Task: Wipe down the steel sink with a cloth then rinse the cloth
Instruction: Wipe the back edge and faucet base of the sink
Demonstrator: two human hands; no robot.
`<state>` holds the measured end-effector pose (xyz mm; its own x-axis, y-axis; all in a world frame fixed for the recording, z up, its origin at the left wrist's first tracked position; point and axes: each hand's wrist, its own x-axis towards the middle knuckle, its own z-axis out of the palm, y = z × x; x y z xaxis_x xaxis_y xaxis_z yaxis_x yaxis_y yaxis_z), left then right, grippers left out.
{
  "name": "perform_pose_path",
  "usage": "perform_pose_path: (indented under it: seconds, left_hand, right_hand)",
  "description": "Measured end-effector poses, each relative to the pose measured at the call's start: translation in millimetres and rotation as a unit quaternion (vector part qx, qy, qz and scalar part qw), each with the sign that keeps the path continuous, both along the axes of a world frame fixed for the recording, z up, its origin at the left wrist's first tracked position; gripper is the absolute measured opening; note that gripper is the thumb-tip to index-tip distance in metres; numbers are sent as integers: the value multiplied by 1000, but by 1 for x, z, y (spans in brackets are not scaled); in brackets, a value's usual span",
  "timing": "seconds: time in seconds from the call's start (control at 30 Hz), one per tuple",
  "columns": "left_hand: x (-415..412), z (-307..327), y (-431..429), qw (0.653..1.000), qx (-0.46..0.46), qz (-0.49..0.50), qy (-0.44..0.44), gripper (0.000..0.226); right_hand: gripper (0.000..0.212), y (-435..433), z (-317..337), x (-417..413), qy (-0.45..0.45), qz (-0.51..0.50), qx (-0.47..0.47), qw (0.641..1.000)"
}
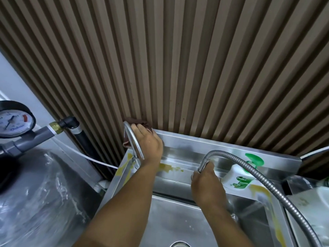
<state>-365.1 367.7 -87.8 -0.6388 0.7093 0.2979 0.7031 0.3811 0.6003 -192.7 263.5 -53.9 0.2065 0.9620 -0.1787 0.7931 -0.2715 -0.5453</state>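
A matt brown cloth (144, 123) lies under the left fingers (140, 130). The sink (187, 148) is smooth, shiny steel; the hose (220, 152) at the right fingers (207, 169), ribbed metal.

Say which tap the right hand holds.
The flexible ribbed hose tap, gripped near its nozzle by the right hand. The rigid curved tap stands beside the left hand and cloth.
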Motion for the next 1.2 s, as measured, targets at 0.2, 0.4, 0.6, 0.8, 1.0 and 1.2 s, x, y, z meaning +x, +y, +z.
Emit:
perform_pose_path:
  seconds: [0.2,0.4,0.6,0.8,1.0,1.2]
  left_hand:
    - [3,-11,-7,995,-19,-49,82,50]
    - [25,-20,-19,978,18,-156,136,53]
    - [46,-25,-23,944,41,-267,190,53]
    - [49,-21,-16,853,67,-441,271,54]
    - [7,-16,-5,810,70,-480,331,53]
    - [-6,-16,-14,889,44,-367,271,57]
  right_hand:
    - [22,3,-7,1,-23,-2,8,1000]
    - [22,5,-14,1,-37,-3,8,999]
    - [16,3,-21,-1,-48,-13,24,998]
    - [20,1,-29,-5,-37,-21,42,998]
    - [21,0,-30,-5,-41,-23,39,998]
    - [20,0,-27,-2,-45,-26,21,998]
